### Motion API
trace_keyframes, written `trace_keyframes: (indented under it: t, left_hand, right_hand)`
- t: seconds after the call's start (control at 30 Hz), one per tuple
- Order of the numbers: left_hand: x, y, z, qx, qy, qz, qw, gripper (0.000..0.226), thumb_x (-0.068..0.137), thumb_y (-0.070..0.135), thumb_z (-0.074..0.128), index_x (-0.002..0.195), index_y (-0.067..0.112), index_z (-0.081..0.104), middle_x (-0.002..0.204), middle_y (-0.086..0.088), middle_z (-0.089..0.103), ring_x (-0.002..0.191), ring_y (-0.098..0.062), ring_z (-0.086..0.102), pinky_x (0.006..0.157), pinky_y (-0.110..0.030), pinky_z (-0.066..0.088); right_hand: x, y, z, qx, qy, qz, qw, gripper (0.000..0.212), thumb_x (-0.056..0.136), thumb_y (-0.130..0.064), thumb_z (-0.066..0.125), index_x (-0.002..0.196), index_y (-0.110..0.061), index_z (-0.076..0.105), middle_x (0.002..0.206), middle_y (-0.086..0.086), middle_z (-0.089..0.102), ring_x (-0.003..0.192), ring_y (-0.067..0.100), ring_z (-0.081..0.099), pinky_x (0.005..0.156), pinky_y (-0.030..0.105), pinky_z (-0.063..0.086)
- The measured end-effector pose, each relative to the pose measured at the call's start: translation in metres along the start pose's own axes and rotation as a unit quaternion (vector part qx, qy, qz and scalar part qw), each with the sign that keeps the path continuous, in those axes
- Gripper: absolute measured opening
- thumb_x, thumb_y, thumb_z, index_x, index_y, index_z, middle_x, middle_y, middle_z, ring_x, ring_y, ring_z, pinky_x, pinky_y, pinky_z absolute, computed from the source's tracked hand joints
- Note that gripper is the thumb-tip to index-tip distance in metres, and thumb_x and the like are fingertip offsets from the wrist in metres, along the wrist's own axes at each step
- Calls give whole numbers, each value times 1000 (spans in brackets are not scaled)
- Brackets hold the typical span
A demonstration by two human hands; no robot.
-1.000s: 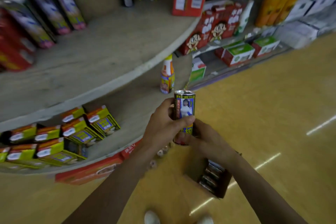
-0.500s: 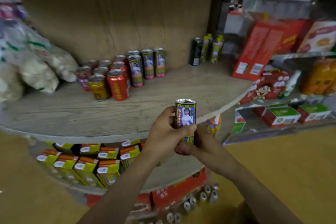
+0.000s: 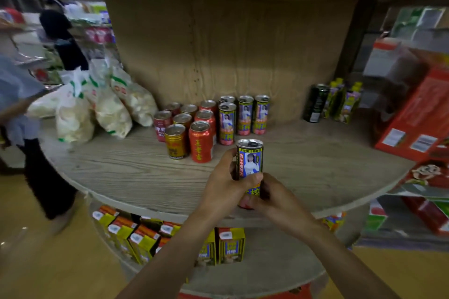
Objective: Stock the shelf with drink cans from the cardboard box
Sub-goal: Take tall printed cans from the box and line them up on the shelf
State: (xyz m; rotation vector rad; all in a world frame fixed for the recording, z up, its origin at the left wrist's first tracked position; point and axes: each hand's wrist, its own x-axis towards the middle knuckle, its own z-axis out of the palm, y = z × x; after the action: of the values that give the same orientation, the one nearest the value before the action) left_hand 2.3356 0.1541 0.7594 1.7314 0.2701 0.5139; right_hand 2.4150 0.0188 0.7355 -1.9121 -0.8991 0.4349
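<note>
Two hands hold one tall can [image 3: 249, 165] upright above the front edge of the round wooden shelf [image 3: 121, 172]. The left hand [image 3: 224, 188] wraps the can's side, thumb across the label; the right hand [image 3: 277, 199] grips its lower end, fingers curled around the base. At 12 o'clock from the held can, four matching tall cans [image 3: 244, 116] stand upright on the shelf, and just at their 9 o'clock sits a tight cluster of short red and gold cans [image 3: 187, 128]. Further toward 10 o'clock lie white snack bags [image 3: 107, 109] — slumped against each other. At 2 o'clock a dark can [image 3: 315, 103] stands near the back wall, well apart from the others. Yellow drink cartons [image 3: 145, 240] fill the tier below, at 7 o'clock.
</note>
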Motion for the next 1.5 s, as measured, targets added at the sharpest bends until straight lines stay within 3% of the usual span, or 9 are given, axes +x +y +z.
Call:
trace_keyframes:
  t: [0.23, 0.47, 0.6, 0.73, 0.83, 1.03, 1.13, 1.23, 1.5]
  left_hand:
    - [43, -25, 7, 8, 41, 0, 999, 57, 79, 17, 78, 127, 39, 55, 117, 9, 73, 112, -7, 68, 101, -39, 54]
    - [78, -42, 17, 36, 83, -5, 996, 63, 85, 8, 77, 139, 28, 51, 116, 19, 70, 110, 3, 65, 99, -29, 52]
    - [104, -47, 25, 72, 93, -4, 993, 79, 76, 30, 77, 148, 26, 44, 126, 11, 68, 116, -3, 64, 104, -32, 50]
    - [130, -54, 31, 84, 98, -2, 992, 90, 72, 46, 72, 153, 25, 36, 135, 9, 63, 125, -4, 59, 110, -36, 46]
    - [145, -64, 33, 96, 110, -21, 989, 91, 71, 58, 67, 151, 27, 36, 133, 7, 65, 124, -10, 61, 108, -39, 48]
    - [161, -81, 42, 122, 103, -36, 986, 63, 91, 45, 60, 149, 28, 42, 141, 0, 61, 131, -16, 56, 111, -39, 45]
    - [166, -88, 46, 122, 112, -34, 986, 76, 88, 55, 56, 154, 25, 36, 150, 1, 53, 138, -13, 49, 116, -39, 40]
    - [172, -101, 50, 111, 104, -41, 988, 95, 79, 66, 53, 159, 25, 26, 158, 5, 42, 145, -8, 39, 121, -40, 33]
    - [171, -121, 50, 55, 96, -48, 993, 106, 74, 77, 67, 159, 38, 17, 152, 11, 49, 138, -6, 48, 118, -44, 37]
  right_hand:
    - [53, 13, -13, -58, -6, -7, 998, 34, 80, -38, 76, 109, -32, 57, 104, -13, 71, 94, 3, 66, 82, 30, 53]
    - [96, 30, -19, -73, -2, -50, 996, 41, 75, -44, 70, 112, -28, 62, 104, -10, 71, 93, 8, 66, 81, 36, 55]
    - [119, 37, -28, -77, 11, -55, 995, 55, 67, -55, 67, 112, -23, 63, 109, -2, 71, 98, 17, 67, 84, 41, 54]
    - [144, 41, -40, -81, 21, -64, 994, 39, 78, -25, 75, 115, -22, 66, 114, 3, 72, 104, 22, 67, 86, 39, 54]
    - [161, 46, -46, -75, 33, -67, 994, 48, 78, -26, 74, 125, -23, 63, 121, 2, 70, 111, 21, 66, 86, 31, 50]
    - [190, 60, -48, -88, 61, -47, 993, 51, 82, -31, 69, 130, -18, 58, 125, 10, 68, 117, 29, 64, 85, 33, 50]
    - [202, 68, -46, -97, 72, -38, 992, 42, 89, -18, 69, 130, -12, 57, 126, 16, 67, 116, 33, 62, 75, 25, 39]
    - [208, 75, -44, -94, 80, -44, 991, 42, 90, -24, 70, 128, -12, 56, 125, 17, 66, 114, 34, 62, 76, 27, 39]
    - [215, 80, -40, -92, 101, -47, 990, 39, 89, -33, 71, 119, -12, 56, 116, 11, 68, 105, 29, 64, 75, 28, 41]
